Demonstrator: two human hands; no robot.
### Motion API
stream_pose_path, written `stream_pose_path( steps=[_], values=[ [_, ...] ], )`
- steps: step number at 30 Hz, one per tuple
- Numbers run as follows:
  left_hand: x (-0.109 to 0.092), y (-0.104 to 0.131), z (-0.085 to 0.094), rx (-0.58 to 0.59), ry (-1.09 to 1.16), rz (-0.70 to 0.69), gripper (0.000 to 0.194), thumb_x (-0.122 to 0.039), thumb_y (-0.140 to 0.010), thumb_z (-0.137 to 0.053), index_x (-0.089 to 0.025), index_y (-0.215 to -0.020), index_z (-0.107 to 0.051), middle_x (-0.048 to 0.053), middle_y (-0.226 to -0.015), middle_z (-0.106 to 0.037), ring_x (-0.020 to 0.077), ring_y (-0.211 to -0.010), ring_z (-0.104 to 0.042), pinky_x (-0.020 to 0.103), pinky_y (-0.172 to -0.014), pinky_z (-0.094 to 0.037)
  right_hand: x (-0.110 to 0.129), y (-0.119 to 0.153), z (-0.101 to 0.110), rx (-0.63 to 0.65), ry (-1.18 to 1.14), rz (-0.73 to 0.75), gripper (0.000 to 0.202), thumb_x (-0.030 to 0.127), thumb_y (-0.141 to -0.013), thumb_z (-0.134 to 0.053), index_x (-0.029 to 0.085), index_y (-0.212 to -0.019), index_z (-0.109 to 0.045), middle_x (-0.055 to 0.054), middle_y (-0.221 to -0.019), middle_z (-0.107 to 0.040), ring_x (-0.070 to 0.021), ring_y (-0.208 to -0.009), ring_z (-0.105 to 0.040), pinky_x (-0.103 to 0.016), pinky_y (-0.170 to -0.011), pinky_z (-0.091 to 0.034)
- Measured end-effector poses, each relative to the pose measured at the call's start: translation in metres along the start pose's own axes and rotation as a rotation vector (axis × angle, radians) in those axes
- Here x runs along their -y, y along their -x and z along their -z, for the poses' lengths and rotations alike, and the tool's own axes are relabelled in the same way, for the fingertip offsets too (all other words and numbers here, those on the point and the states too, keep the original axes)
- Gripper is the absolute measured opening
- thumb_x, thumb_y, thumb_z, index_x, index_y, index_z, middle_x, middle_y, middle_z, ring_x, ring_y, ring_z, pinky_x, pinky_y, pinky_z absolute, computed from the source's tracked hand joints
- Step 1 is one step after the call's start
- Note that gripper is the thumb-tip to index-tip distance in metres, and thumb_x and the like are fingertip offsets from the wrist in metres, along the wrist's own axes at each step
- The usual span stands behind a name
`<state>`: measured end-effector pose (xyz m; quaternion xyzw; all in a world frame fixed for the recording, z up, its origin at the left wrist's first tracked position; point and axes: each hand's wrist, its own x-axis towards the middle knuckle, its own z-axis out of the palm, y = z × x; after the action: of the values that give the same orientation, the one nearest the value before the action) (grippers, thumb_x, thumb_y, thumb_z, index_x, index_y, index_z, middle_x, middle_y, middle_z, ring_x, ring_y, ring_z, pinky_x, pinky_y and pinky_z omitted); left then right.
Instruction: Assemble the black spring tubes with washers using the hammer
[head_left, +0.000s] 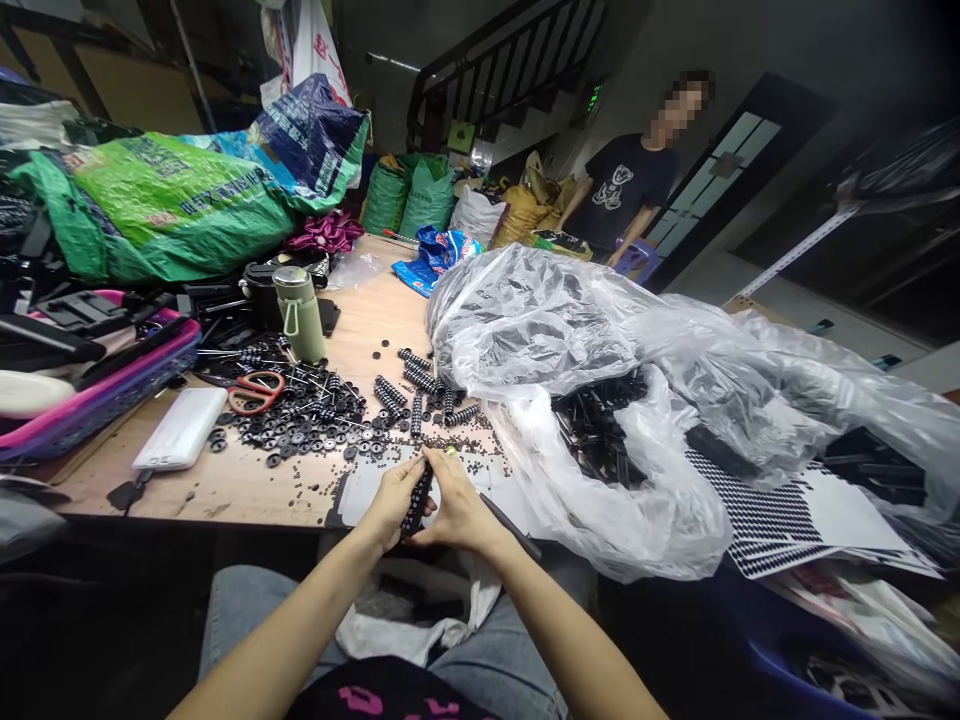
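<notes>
Near the front edge of the table, my left hand (394,500) is closed round a long black piece with rows of small light marks (416,508). My right hand (456,505) grips the same piece from the other side, its thumb and fingers at the two ends. The piece stands tilted between my hands, partly covered by the fingers. Just beyond lie several black ridged cylinders (417,412) and scattered tiny dark bits (469,440). A white sheet (367,487) lies under my hands, and an opened white bag (420,625) rests on my lap.
Left are orange-handled scissors (256,393), a white power bank (181,428), a green flask (298,315), black discs (289,437) and a purple basket (142,375). Right, a large clear plastic bag (540,320) holds black parts. A person (626,185) stands beyond the table.
</notes>
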<state>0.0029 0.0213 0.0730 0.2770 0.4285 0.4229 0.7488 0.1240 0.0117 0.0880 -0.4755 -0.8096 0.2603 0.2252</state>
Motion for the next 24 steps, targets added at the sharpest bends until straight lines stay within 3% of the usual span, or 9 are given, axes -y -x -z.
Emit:
stream_pose_path(
  steps=[9, 13, 16, 18, 20, 24],
  values=[
    [0.013, -0.014, 0.019, -0.061, -0.018, 0.109, 0.035, -0.045, -0.067, -0.057, -0.015, -0.086, -0.051, -0.004, -0.044, -0.05, 0.0111, -0.035, -0.05, 0.019, -0.034, -0.036, -0.007, -0.005, -0.008, 0.136, -0.034, -0.008, 0.114, 0.042, -0.041, -0.075, 0.014, -0.133, -0.014, -0.015, -0.133, -0.027, -0.0265, -0.122, -0.024, -0.04, -0.101, -0.024],
    [0.018, -0.017, 0.023, -0.083, -0.047, 0.082, 0.035, -0.045, -0.069, -0.053, -0.015, -0.085, -0.053, -0.003, -0.047, -0.052, 0.0099, -0.035, -0.048, 0.02, -0.037, -0.037, -0.009, -0.008, -0.013, 0.13, -0.012, -0.019, 0.112, 0.042, -0.04, -0.075, 0.016, -0.132, -0.017, -0.014, -0.13, -0.031, -0.027, -0.12, -0.027, -0.041, -0.1, -0.026],
    [0.024, -0.016, 0.026, -0.103, -0.273, -0.135, 0.03, -0.038, -0.073, -0.049, -0.014, -0.088, -0.058, 0.003, -0.063, -0.059, 0.014, -0.055, -0.056, 0.028, -0.056, -0.046, -0.01, -0.011, -0.023, 0.116, 0.061, -0.038, 0.112, 0.038, -0.037, -0.076, 0.013, -0.131, -0.021, -0.014, -0.124, -0.035, -0.0279, -0.116, -0.03, -0.041, -0.099, -0.026],
    [0.03, -0.013, 0.028, -0.117, -0.571, -0.387, 0.025, -0.028, -0.074, -0.048, -0.016, -0.092, -0.061, 0.007, -0.081, -0.06, 0.0177, -0.076, -0.057, 0.033, -0.073, -0.045, -0.012, -0.013, -0.03, 0.1, 0.132, -0.089, 0.105, 0.033, -0.042, -0.074, 0.011, -0.13, -0.022, -0.015, -0.121, -0.037, -0.0281, -0.114, -0.031, -0.041, -0.098, -0.026],
    [0.035, -0.011, 0.032, -0.09, -0.901, -0.599, 0.025, -0.019, -0.074, -0.047, -0.017, -0.094, -0.061, 0.009, -0.092, -0.056, 0.0198, -0.088, -0.052, 0.036, -0.081, -0.041, -0.015, -0.014, -0.036, 0.087, 0.203, -0.138, 0.094, 0.026, -0.051, -0.069, 0.011, -0.131, -0.022, -0.016, -0.121, -0.037, -0.0282, -0.114, -0.031, -0.042, -0.097, -0.026],
    [0.044, -0.013, 0.047, -0.031, -1.411, -0.722, 0.038, -0.005, -0.072, -0.042, -0.015, -0.106, -0.055, 0.013, -0.1, -0.053, 0.0217, -0.093, -0.05, 0.038, -0.08, -0.042, -0.029, 0.004, -0.033, 0.062, 0.277, -0.137, 0.09, 0.032, -0.057, -0.067, 0.017, -0.131, -0.019, -0.013, -0.128, -0.03, -0.0286, -0.118, -0.028, -0.042, -0.094, -0.03]
  ],
)
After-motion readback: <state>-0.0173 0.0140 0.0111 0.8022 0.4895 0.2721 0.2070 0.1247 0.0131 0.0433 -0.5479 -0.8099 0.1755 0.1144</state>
